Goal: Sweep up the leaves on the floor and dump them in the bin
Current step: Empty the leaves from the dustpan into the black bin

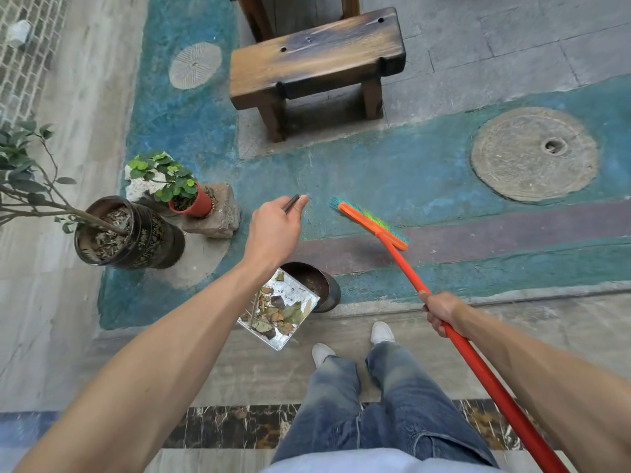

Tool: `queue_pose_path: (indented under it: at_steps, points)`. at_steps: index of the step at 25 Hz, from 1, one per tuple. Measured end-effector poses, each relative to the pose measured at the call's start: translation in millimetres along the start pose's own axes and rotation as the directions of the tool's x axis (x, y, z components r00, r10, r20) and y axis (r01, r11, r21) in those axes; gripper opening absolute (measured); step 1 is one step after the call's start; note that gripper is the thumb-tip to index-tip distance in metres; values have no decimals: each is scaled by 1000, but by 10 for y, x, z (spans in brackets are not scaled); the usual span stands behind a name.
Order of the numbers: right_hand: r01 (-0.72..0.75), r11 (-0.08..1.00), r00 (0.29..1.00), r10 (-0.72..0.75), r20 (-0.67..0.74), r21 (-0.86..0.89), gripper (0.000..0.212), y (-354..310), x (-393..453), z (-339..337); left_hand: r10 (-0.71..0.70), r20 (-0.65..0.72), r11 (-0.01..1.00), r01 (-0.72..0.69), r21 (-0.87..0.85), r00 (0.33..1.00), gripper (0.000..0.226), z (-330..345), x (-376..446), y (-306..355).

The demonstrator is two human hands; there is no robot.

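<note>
Now gripping 2 handles: left hand (275, 227) curled round the thin dustpan handle (291, 202), right hand (440, 312) round the orange broom (403, 259), parked aside. Dustpan (279, 314) of leaves (278, 312) hung against the dark bin (316, 285), probably for tipping.

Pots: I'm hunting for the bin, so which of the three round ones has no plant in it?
The dark pot beside the dustpan, nearest the feet; the other two hold plants.
</note>
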State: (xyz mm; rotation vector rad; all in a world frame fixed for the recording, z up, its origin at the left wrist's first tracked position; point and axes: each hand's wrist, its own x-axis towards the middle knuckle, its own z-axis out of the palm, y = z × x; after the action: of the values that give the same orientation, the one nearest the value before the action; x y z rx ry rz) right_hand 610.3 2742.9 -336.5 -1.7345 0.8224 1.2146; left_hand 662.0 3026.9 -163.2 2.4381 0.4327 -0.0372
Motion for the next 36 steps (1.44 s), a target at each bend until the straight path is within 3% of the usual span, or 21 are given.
queue_pose_path:
  at_steps: [7, 36]
  points:
    - [-9, 1000, 1000, 9, -3, 16, 41, 38, 3, -53, 31, 15, 996, -32, 80, 999, 56, 45, -37, -52]
    - [-40, 999, 999, 39, -18, -31, 43, 91, 98, -45, 42, 32, 993, -46, 113, 999, 50, 5, -182, -218]
